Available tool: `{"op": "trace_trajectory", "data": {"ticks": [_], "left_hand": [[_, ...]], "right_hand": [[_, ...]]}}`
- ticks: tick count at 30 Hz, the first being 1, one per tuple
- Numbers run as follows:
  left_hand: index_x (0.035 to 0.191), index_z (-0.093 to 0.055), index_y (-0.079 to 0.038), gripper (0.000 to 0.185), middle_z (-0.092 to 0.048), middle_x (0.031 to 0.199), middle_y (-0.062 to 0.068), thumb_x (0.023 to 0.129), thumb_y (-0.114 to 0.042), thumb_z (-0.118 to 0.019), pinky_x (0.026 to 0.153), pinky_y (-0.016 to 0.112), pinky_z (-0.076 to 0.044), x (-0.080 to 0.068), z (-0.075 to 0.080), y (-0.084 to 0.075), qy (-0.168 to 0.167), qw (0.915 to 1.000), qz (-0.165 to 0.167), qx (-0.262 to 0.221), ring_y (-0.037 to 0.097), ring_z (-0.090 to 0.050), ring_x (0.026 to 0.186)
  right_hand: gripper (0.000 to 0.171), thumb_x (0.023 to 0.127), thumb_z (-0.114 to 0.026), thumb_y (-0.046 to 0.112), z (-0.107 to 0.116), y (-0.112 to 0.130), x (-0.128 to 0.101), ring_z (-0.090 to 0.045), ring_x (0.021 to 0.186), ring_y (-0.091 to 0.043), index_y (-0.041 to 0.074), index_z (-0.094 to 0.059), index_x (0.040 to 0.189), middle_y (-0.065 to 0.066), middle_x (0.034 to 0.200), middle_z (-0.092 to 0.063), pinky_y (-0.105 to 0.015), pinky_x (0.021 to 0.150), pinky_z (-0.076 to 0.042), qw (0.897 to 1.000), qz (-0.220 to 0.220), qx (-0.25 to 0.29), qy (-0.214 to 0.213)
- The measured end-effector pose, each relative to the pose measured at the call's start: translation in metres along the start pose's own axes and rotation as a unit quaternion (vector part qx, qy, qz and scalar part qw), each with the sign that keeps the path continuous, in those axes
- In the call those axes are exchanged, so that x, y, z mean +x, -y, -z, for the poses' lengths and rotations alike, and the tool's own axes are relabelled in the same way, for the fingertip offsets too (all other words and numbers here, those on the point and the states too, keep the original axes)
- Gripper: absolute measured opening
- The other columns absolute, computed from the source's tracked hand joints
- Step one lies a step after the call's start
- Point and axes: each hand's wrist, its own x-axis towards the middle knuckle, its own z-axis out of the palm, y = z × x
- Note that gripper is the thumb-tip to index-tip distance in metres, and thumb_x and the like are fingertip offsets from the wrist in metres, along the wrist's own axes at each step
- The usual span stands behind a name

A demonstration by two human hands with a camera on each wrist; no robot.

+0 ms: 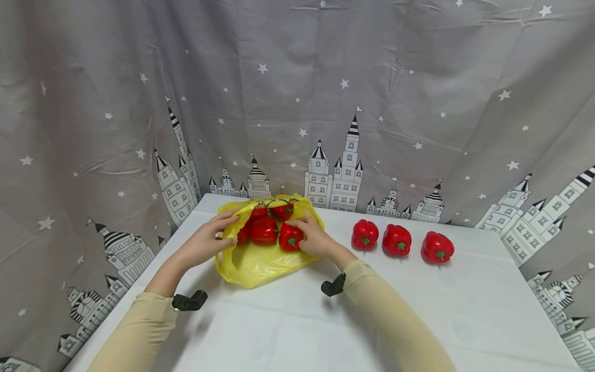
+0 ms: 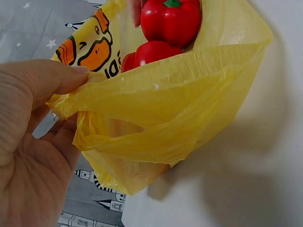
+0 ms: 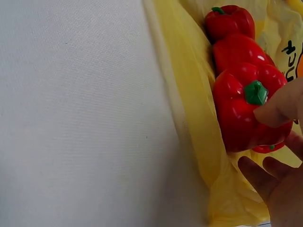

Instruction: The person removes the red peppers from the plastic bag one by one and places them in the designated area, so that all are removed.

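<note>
Holding the yellow bag (image 1: 260,263) mouth open left of centre, my left hand (image 1: 204,243) pinches its rim while my right hand (image 1: 313,238) grips a red pepper (image 1: 290,237) at the opening. Risk: thin film slips from the pinch, the mouth collapses, and the peppers roll out.

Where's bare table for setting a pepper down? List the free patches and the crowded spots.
Free: the white table in front, between the sleeves, and its right end past the three loose peppers. Crowded: around the yellow bag, where both hands work.
</note>
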Motion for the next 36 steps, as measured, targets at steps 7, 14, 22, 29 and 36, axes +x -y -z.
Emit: {"op": "trace_trajectory", "data": {"ticks": [7, 14, 22, 29, 36], "left_hand": [[0.140, -0.042, -0.015, 0.058, -0.025, 0.148, -0.011, 0.087, -0.019, -0.065, 0.099, 0.047, -0.037, 0.0003, 0.0002, 0.0007, 0.003, 1.0000, 0.008, -0.004, 0.024, -0.033, 0.129], [0.140, -0.042, -0.014, 0.058, -0.025, 0.148, -0.011, 0.087, -0.021, -0.065, 0.099, 0.047, -0.037, 0.0017, 0.0001, 0.0018, 0.006, 1.0000, 0.006, 0.000, 0.023, -0.033, 0.129], [0.141, -0.042, -0.015, 0.058, -0.024, 0.148, -0.011, 0.087, -0.023, -0.064, 0.100, 0.048, -0.036, 0.0018, -0.0003, 0.0012, 0.008, 0.9999, 0.010, 0.004, 0.024, -0.033, 0.129], [0.141, -0.042, -0.016, 0.059, -0.023, 0.149, -0.010, 0.087, -0.025, -0.065, 0.100, 0.048, -0.036, 0.0009, -0.0002, 0.0003, 0.010, 0.9998, 0.020, 0.001, 0.025, -0.032, 0.130], [0.141, -0.042, -0.017, 0.059, -0.023, 0.149, -0.010, 0.087, -0.026, -0.065, 0.101, 0.050, -0.034, -0.0001, -0.0002, 0.0015, 0.011, 0.9997, 0.022, 0.000, 0.025, -0.030, 0.132]], "right_hand": [[0.074, 0.080, -0.064, 0.008, -0.0016, -0.0028, -0.0019, -0.034, 0.124, -0.022, 0.027, -0.034, 0.144, -0.004, 0.145, -0.024, -0.041, 0.098, -0.037, 0.996, -0.024, 0.083, 0.007], [0.080, 0.079, -0.068, 0.013, -0.0015, -0.0060, 0.0010, -0.031, 0.130, -0.021, 0.021, -0.026, 0.147, 0.001, 0.146, -0.031, -0.044, 0.105, -0.029, 0.992, -0.041, 0.119, 0.022], [0.080, 0.078, -0.066, 0.013, -0.0017, -0.0064, 0.0012, -0.040, 0.120, -0.020, 0.021, -0.027, 0.147, -0.002, 0.141, -0.036, -0.040, 0.099, -0.035, 0.990, -0.045, 0.132, 0.030], [0.072, 0.080, -0.065, 0.011, -0.0027, -0.0070, 0.0000, -0.061, 0.078, -0.025, 0.027, -0.033, 0.143, -0.007, 0.133, -0.040, -0.034, 0.070, -0.052, 0.980, -0.060, 0.183, 0.046], [0.066, 0.076, -0.072, 0.017, -0.0052, -0.0073, 0.0009, -0.046, 0.111, -0.019, 0.031, -0.042, 0.134, 0.001, 0.128, -0.047, -0.035, 0.091, -0.042, 0.989, -0.050, 0.138, 0.032]]}}
